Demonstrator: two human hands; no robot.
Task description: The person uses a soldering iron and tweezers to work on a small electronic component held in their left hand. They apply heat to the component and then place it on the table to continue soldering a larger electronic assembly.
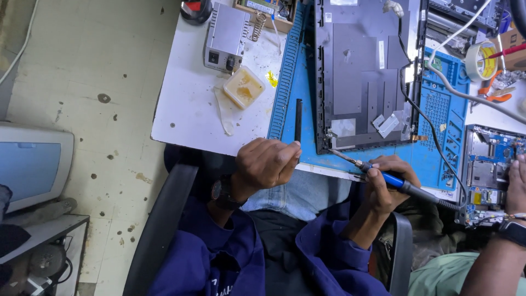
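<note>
My left hand, with a dark watch on its wrist, pinches the near end of a thin black bar that lies on the blue work mat. My right hand grips a blue-handled soldering iron. Its metal tip rests at the near left corner of an opened dark laptop panel on the mat. The iron's black cable runs off to the right. Both my sleeves are dark blue.
On the white table stand a grey soldering station and a tub of yellow flux. A tape roll and a circuit board sit at the right, where another person's hand rests. An old monitor is at far left.
</note>
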